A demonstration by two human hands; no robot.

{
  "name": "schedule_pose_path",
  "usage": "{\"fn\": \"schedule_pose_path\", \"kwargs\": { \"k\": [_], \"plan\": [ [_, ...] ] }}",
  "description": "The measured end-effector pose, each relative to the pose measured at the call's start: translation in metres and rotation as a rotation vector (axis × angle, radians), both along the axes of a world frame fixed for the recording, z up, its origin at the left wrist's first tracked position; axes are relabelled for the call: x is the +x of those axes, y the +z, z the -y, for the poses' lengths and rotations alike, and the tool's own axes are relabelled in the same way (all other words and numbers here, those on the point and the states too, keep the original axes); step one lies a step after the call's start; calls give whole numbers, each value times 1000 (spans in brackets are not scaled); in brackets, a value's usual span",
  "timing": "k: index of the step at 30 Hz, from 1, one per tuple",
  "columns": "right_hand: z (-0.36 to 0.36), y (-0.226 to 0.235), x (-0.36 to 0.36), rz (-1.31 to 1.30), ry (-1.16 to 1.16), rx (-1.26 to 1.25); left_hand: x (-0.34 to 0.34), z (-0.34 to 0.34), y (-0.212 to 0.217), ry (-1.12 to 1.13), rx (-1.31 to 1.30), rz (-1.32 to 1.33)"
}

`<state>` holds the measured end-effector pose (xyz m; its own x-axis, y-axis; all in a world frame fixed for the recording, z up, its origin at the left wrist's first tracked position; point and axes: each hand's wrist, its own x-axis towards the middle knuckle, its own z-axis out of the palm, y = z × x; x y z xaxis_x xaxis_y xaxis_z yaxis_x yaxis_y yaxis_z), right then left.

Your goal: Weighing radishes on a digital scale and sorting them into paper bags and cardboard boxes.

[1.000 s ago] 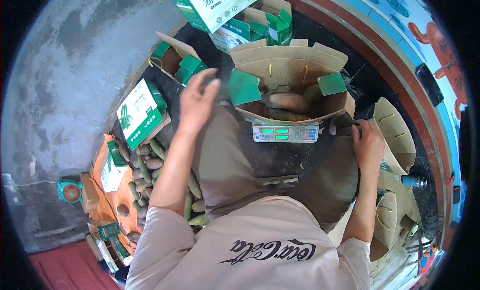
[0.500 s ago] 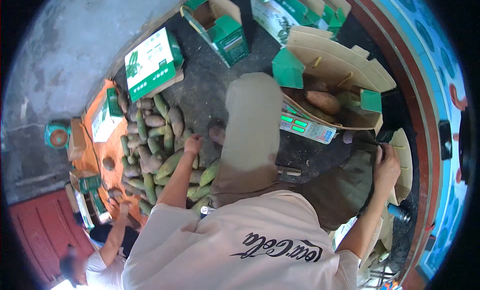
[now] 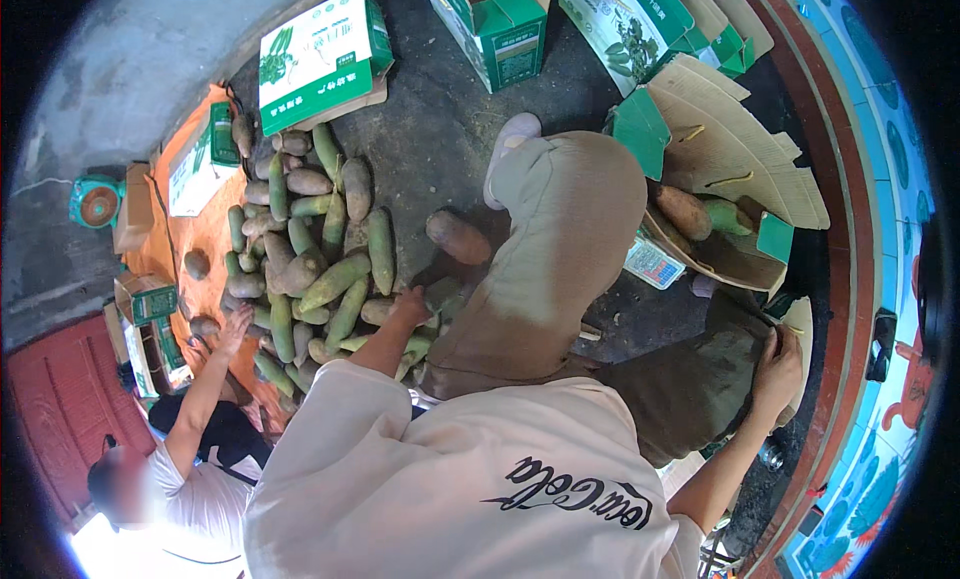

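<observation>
Above the right side of a heap of green and brownish long radishes (image 3: 345, 279), my left hand (image 3: 408, 307) reaches down. Beside its fingers lies a shaded green radish (image 3: 446, 295); whether they grip it I cannot make out. A thick brownish radish (image 3: 458, 237) lies apart from the heap, near my shoe (image 3: 510, 149). My right hand (image 3: 778, 367) rests on my bent right knee, holding nothing. Ahead of that knee an open carton (image 3: 750, 179) holds brownish radishes (image 3: 684, 213) and a green one (image 3: 728, 217). It sits on a scale (image 3: 655, 261).
A white and green carton (image 3: 315, 59) lies behind the heap, with more cartons (image 3: 500, 39) at the back. On the left, another person's hand (image 3: 236, 329) reaches over the heap's edge beside an orange sheet (image 3: 160, 249). A small green fan (image 3: 97, 201) stands at far left.
My view has shifted, and my left hand has lowered toward the right edge of the heap. The other person's hand has reached forward onto the heap. My right hand stays at my knee.
</observation>
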<state>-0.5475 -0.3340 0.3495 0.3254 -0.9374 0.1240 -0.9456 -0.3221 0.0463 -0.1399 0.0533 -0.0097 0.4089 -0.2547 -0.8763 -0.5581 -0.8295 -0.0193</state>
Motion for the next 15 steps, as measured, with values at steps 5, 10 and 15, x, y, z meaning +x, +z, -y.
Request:
{"fn": "schedule_pose_path", "kwargs": {
  "k": [5,10,15],
  "plan": [
    [0,0,0,-55,26,-34,-16,-20,12,-63,32,228],
    [-1,2,6,-64,25,-49,-14,14,56,-81,135,135],
    [-2,4,7,-47,-12,-39,10,-22,-4,-22,-27,104]
  ]
}}
